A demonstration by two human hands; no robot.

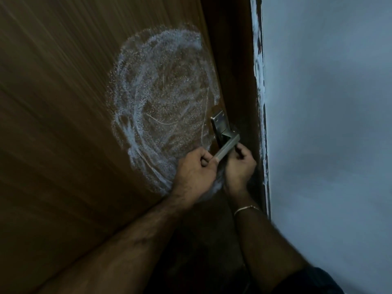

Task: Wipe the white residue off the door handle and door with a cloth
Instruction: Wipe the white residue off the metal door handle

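Note:
A brown wooden door (74, 102) carries a large round smear of white residue (161, 98) left of its metal lever handle (228, 145). My left hand (195, 170) pinches the free end of the lever between thumb and curled fingers. My right hand (240, 166) sits just right of the lever with its fingers curled below it. It seems to grip a dim grey cloth (220, 179), which shows between the two hands. The handle's backplate (219, 122) looks mostly bare metal.
The dark door frame (235, 60) runs along the door's edge. White paint smears (259, 81) line the frame where it meets a pale blue-grey wall (328, 124) on the right. A thin bracelet (246, 209) circles my right wrist. The floor below is dark.

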